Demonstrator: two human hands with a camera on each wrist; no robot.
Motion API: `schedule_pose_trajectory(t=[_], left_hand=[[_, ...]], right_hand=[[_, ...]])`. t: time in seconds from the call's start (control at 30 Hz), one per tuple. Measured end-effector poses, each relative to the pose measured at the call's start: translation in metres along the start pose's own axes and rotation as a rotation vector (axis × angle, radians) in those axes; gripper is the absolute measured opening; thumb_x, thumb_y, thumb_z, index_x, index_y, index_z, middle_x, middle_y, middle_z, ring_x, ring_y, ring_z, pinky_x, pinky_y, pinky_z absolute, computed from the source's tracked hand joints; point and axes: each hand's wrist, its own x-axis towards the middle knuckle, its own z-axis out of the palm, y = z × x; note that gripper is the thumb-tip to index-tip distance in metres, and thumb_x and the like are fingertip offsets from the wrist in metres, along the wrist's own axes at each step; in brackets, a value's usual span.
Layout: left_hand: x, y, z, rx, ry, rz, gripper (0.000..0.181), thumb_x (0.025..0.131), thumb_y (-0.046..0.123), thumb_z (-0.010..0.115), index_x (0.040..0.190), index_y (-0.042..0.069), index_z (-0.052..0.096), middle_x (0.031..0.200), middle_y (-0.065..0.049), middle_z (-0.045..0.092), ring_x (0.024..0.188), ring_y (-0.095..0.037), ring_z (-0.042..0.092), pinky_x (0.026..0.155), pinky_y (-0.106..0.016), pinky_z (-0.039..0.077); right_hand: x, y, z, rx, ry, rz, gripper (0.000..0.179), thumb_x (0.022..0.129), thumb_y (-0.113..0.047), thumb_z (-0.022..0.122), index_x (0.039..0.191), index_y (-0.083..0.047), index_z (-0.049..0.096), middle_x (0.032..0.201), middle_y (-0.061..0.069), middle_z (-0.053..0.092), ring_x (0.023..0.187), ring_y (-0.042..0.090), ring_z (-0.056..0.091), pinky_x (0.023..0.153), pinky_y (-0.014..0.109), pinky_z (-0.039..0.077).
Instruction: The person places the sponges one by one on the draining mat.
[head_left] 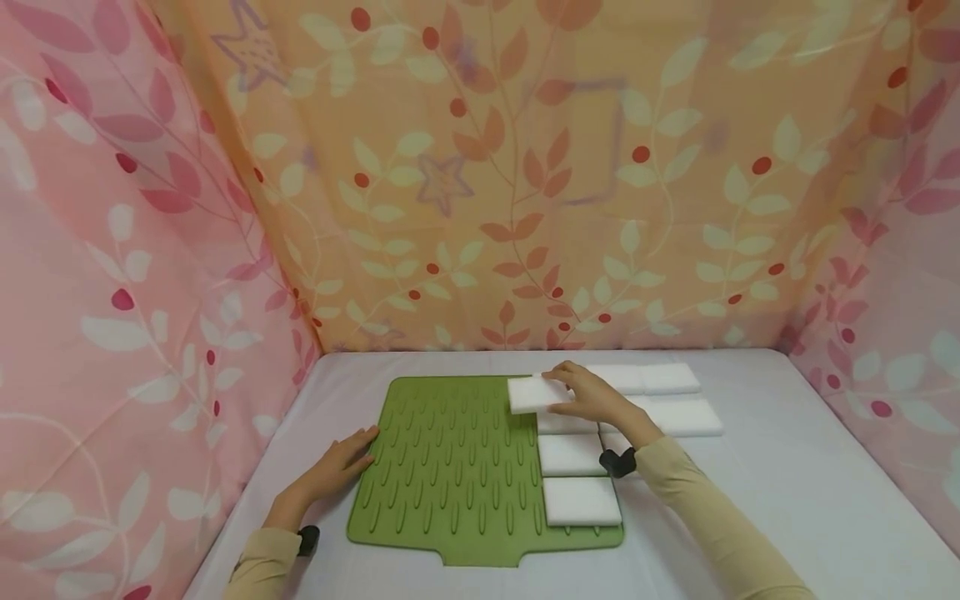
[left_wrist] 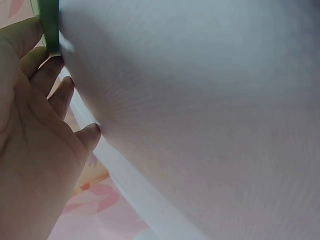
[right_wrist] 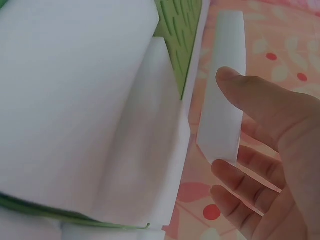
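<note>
A green drying mat (head_left: 442, 467) with raised oval ridges lies on the white-covered table. My left hand (head_left: 337, 467) rests at its left edge; in the left wrist view, fingertips (left_wrist: 42, 52) touch the mat's green rim (left_wrist: 49, 27). With thumb and fingers, my right hand (head_left: 592, 396) pinches a flat white sponge (head_left: 534, 395) over the mat's far right part. The right wrist view shows this sponge (right_wrist: 225, 100) held by its edges, raised off the surface. Below it, several white sponges, including a near one (head_left: 582, 502), form a column along the mat's right side.
More white sponges lie right of the mat, including one (head_left: 682, 416) beyond my right forearm and another (head_left: 671, 378) farther back. The mat's tab (head_left: 480, 557) points toward me. Floral curtains (head_left: 480, 250) enclose the table at the back and both sides.
</note>
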Motion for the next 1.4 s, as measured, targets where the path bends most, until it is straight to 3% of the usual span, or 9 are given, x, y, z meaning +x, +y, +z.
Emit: schedule_pose_trajectory(t=[0.47,0.7,0.97,1.4], left_hand=[[-0.001,-0.001,0.0,-0.004,0.003,0.011,0.055,0.095,0.021,0.052,0.142,-0.002,0.033,0.144,-0.022,0.035,0.133,-0.044,0.029,0.099,-0.072,0.014],[-0.002,0.001,0.001,-0.01,0.067,0.088,0.052,0.095,0.02,0.052,0.14,-0.002,0.036,0.14,-0.026,0.039,0.129,-0.046,0.033,0.094,-0.074,0.015],[0.001,0.002,-0.002,-0.011,-0.02,-0.005,0.055,0.096,0.023,0.05,0.143,-0.001,0.032,0.145,-0.022,0.034,0.134,-0.043,0.027,0.101,-0.071,0.012],[0.001,0.002,-0.001,-0.006,-0.008,-0.001,0.054,0.095,0.019,0.051,0.142,-0.002,0.033,0.144,-0.023,0.034,0.133,-0.043,0.028,0.101,-0.07,0.012]], right_hand=[[0.024,-0.013,0.012,-0.029,0.014,-0.034,0.06,0.08,-0.033,0.073,0.128,-0.004,0.055,0.118,0.011,0.055,0.099,0.022,0.054,0.081,0.038,0.047],[0.033,-0.019,0.02,-0.019,0.031,0.003,0.06,0.08,-0.034,0.073,0.127,-0.001,0.055,0.115,0.014,0.055,0.105,0.027,0.054,0.089,0.042,0.046],[0.043,-0.02,0.027,-0.029,0.032,0.064,0.06,0.079,-0.031,0.074,0.126,0.001,0.055,0.117,0.016,0.054,0.109,0.03,0.053,0.093,0.044,0.044],[0.059,-0.018,0.037,-0.058,0.0,0.136,0.059,0.079,-0.024,0.073,0.13,-0.001,0.052,0.123,0.019,0.051,0.112,0.034,0.051,0.093,0.047,0.043]])
